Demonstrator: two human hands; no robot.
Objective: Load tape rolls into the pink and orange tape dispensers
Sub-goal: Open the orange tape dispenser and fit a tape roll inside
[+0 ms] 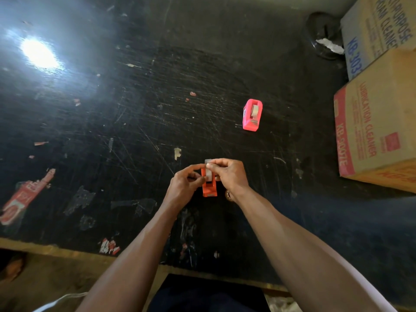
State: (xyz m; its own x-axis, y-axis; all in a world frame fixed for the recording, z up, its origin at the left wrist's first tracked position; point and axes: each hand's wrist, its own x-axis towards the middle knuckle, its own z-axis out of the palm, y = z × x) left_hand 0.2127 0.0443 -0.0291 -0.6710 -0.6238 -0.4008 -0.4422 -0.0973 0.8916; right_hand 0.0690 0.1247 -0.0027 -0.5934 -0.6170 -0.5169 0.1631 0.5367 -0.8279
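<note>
Orange tape dispenser (209,188) gripped by left hand (185,183); right hand (228,173) pinches its tape strip (209,171); pink dispenser (252,115) well beyond.

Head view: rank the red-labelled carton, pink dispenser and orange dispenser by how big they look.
1. Red-labelled carton, by far the largest.
2. Pink dispenser.
3. Orange dispenser, unsure: both hands cover part of it, so it may match the pink one.

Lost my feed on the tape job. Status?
Both hands, left hand and right hand, on orange dispenser, fitting tape. Pink dispenser loaded, standing apart. Nothing in the way.
</note>
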